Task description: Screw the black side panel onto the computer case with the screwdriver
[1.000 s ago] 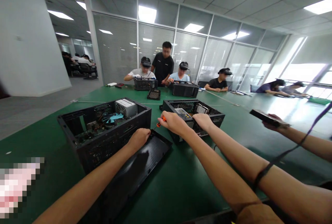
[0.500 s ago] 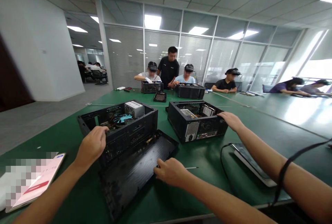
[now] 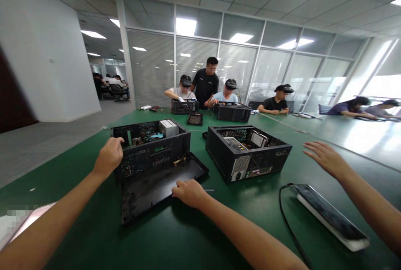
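Note:
My left hand [image 3: 109, 158] grips the near left corner of an open black computer case [image 3: 156, 153], its fingers curled over the rim. Inside the case sit a silver power supply [image 3: 169, 128] and a blue-bladed fan [image 3: 155, 136]. A flat black case panel [image 3: 156, 197] lies along the near side of the case. My right hand [image 3: 191, 193] is closed at this panel's near right edge. A thin metal shaft [image 3: 209, 190], like a screwdriver's, sticks out to the right from behind that hand; its handle is hidden.
A second open computer case [image 3: 247, 157] stands to the right. Another person's hand [image 3: 327, 159] is spread beside it. A phone-like slab [image 3: 328, 213] with a black cable lies at the right. Co-workers handle two cases across the green table [image 3: 232, 215].
The left case and its panel have turned and shifted away from me, both my hands moving with them. The other person's hand has let go of the right case. The shaft has moved with my right hand.

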Demonstrator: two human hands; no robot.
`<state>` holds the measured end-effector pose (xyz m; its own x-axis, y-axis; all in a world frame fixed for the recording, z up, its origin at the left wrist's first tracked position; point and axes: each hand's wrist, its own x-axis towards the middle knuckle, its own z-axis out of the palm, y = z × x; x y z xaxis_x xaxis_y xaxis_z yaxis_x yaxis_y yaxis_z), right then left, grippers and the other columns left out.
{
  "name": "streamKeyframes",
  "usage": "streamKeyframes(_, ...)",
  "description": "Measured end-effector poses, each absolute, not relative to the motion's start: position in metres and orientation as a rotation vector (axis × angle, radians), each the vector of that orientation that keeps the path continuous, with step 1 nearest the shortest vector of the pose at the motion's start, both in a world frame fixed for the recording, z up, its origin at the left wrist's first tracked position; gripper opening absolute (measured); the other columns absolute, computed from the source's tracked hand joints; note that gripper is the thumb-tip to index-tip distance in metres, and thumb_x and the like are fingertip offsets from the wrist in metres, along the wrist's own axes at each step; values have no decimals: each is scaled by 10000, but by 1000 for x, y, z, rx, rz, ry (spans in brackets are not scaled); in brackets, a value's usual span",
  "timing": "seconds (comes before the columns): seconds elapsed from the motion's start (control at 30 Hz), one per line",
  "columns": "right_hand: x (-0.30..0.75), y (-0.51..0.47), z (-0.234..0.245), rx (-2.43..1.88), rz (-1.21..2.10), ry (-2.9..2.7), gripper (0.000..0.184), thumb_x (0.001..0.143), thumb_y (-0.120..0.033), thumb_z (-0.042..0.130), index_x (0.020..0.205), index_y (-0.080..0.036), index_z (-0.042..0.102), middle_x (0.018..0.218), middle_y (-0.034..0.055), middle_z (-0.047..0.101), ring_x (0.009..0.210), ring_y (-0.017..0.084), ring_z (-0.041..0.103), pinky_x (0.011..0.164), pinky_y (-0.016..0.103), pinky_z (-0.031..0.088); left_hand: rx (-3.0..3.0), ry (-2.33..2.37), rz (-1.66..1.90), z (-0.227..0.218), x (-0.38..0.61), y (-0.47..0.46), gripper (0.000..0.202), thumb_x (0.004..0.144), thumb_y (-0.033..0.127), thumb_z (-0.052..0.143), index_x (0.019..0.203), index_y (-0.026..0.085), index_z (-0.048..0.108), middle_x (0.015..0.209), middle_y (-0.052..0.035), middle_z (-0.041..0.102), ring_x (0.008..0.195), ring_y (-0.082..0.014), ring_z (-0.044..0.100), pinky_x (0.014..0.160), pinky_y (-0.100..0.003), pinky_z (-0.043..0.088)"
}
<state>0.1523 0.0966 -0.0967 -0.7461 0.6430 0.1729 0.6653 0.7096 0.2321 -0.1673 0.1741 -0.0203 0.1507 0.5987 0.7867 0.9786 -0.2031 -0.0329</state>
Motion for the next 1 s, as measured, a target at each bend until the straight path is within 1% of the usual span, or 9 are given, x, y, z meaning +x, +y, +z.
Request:
streamKeyframes(0.13, 139, 141, -99, -1161, -410, -2791, 284, 921, -408, 352, 987, -227, 561, 928, 56, 585, 719, 178, 623, 554, 274, 473, -1879, -1500, -842, -19, -174, 225, 194, 856, 115, 308, 974, 119, 461, 926, -66, 481, 952, -177, 454, 910, -282, 361)
streamKeyframes(0.27, 131, 194, -98, -1261, -396, -2769, 291, 921, -418, 348, 1014, -231, 550, 967, 63, 573, 761, 184, 630, 591, 288, 488, -1863, -1491, -849, -21, -178, 281, 185, 839, 97, 315, 961, 107, 453, 897, -63, 477, 926, -175, 434, 888, -279, 362)
streamKeyframes(0.47, 122, 272, -104, -1383, -423, -2668, 302, 937, -403, 295, 1067, -245, 517, 1013, 62, 536, 774, 183, 633, 600, 288, 492, -1836, -1547, -911, -22, -182, 365, 200, 817, 79, 340, 972, 80, 466, 872, -54, 459, 865, -161, 419, 816, -249, 376)
streamKeyframes(0.67, 108, 340, -117, -1410, -441, -2573, 329, 953, -380, 233, 1057, -256, 520, 1019, 46, 511, 816, 182, 620, 612, 293, 493, -1826, -1623, -920, -25, -194, 441, 221, 826, 85, 348, 993, 59, 492, 873, -48, 452, 821, -155, 410, 792, -253, 368)
streamKeyframes(0.77, 104, 367, -118, -1467, -412, -2554, 330, 952, -381, 241, 1065, -255, 524, 1040, 49, 504, 847, 182, 612, 636, 297, 493, -1832, -1675, -894, -27, -197, 470, 239, 834, 93, 336, 1003, 36, 496, 892, -57, 466, 814, -159, 406, 784, -254, 358)
streamKeyframes(0.87, 100, 388, -116, -1520, -384, -2548, 322, 951, -374, 260, 1078, -248, 527, 1076, 59, 496, 867, 176, 608, 658, 297, 491, -1844, -1743, -868, -23, -195, 490, 236, 811, 78, 348, 983, 6, 493, 904, -78, 485, 846, -172, 391, 805, -257, 338)
streamKeyframes(1.0, 93, 407, -116, -1597, -403, -2492, 303, 948, -357, 289, 1076, -243, 539, 1076, 65, 503, 890, 174, 605, 679, 297, 490, -1876, -1924, -847, -10, -187, 500, 216, 823, 122, 358, 950, 17, 497, 898, -85, 511, 821, -177, 377, 791, -254, 324)
